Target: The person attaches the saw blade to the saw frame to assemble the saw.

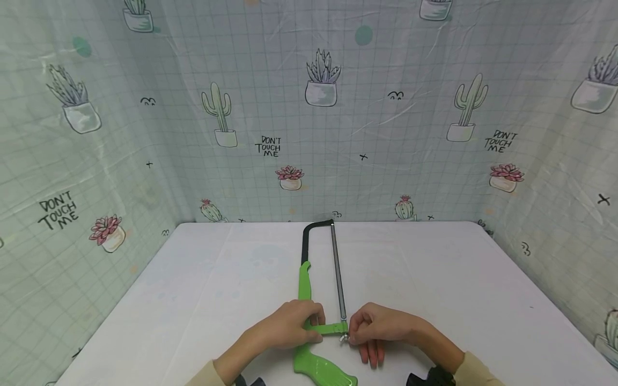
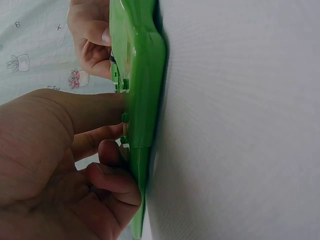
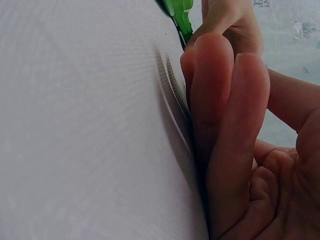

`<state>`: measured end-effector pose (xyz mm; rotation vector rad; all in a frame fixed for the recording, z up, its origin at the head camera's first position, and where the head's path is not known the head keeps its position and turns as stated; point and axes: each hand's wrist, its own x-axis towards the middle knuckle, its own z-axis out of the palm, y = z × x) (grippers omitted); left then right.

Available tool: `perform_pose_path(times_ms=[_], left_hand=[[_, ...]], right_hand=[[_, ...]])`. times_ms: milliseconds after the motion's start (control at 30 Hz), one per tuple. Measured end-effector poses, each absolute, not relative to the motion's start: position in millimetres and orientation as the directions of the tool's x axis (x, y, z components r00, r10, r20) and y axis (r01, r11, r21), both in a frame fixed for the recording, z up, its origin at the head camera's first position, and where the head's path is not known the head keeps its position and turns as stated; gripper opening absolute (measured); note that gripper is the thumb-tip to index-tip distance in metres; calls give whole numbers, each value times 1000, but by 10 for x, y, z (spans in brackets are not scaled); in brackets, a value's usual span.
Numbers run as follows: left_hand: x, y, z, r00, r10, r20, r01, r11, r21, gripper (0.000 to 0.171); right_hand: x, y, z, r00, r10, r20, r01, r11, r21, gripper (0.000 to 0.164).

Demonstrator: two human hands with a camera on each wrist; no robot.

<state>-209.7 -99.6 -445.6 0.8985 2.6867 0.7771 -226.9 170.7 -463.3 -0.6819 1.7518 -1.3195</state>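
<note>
A hacksaw (image 1: 324, 370) with a green handle and a black front bow lies flat on the white table, its front end pointing away from me. Along its right side runs the grey blade bar (image 1: 337, 268), joined to a short green crosspiece. My left hand (image 1: 294, 324) grips the green frame where the crosspiece meets it; the left wrist view shows thumb and fingers around the green frame (image 2: 147, 95). At the crosspiece's right end sits a small silver wing nut (image 1: 344, 338). The thumb and forefinger of my right hand (image 1: 381, 327) pinch at it, the other fingers (image 3: 240, 120) extending low beside the table.
The white table (image 1: 232, 268) reaches back to a curtain (image 1: 357, 123) printed with potted cacti, which also hangs along both sides. Dark straps (image 1: 432, 377) circle the wrists near the bottom edge.
</note>
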Motion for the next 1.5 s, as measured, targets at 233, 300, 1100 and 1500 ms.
perform_pose_path(times_ms=[233, 300, 1100, 1500], left_hand=[[-2090, -994, -4451, -795, 607, -28, 499, 678, 540, 16], [-2087, -993, -4448, -794, 607, -29, 498, 678, 542, 16], [-2073, -992, -4435, -797, 604, -27, 492, 673, 552, 17], [-2075, -994, -4437, -798, 602, -23, 492, 674, 551, 16]], right_hand=[[-2257, 1705, -4618, -513, -807, -292, 60, 306, -950, 8], [-2252, 1703, -4616, -515, -806, -291, 61, 304, -951, 8], [-2259, 1689, -4612, -514, -803, -302, 62, 317, -946, 5], [-2261, 1692, -4617, -512, -806, -295, 63, 307, -950, 9]])
